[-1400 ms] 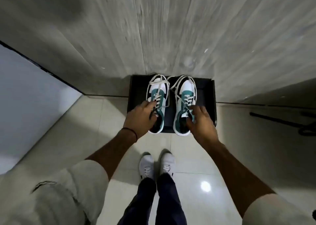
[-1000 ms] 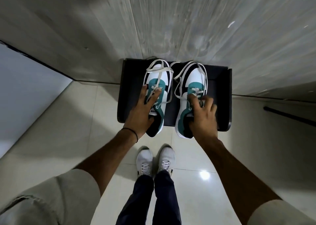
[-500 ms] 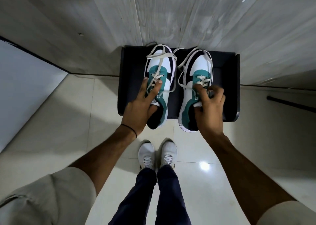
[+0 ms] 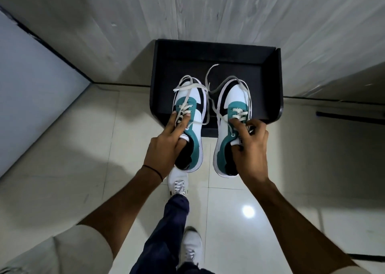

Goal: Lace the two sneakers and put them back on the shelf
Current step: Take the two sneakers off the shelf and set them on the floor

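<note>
Nearest us, our left hand (image 4: 164, 148) gripped the left sneaker (image 4: 190, 123) at its tongue, and our right hand (image 4: 250, 148) clamped the right sneaker (image 4: 231, 123) likewise. Both sneakers hung side by side, heels over the floor (image 4: 83, 148), toes above the black shelf (image 4: 268, 75), laces (image 4: 210, 75) loose.

Left hand (image 4: 164, 148), right hand (image 4: 250, 148) gripping.

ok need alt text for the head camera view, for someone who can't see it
Seen from above, a person holds a teal, white and black sneaker in each hand, left hand on the left sneaker, right hand on the right sneaker, over the front edge of a low black shelf against a grey wall. Loose white laces trail over the toes.
</note>
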